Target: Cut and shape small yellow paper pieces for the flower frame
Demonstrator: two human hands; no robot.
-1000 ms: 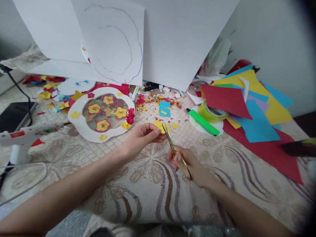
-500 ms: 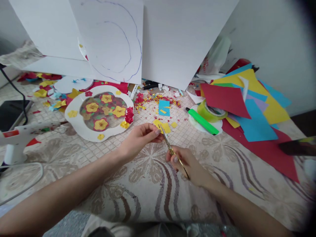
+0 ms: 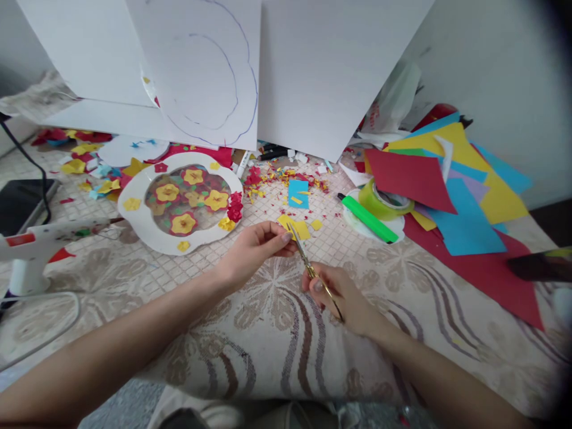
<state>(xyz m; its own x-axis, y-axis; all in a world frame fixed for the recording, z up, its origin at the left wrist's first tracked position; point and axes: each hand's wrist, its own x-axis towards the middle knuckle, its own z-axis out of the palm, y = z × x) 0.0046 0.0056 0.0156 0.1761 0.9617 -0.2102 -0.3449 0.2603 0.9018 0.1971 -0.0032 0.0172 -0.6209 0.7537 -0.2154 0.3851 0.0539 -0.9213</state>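
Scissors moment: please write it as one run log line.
right hand: holds scissors | left hand: pinches yellow paper | blades at paper | glue gun left

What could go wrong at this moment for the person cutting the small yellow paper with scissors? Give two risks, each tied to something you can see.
1. The left hand pinches the yellow paper piece right beside the blades of the scissors held in the right hand; a fingertip could get nicked.
2. The glue gun stands close by with its cord looping near the left forearm; a snag might topple it.
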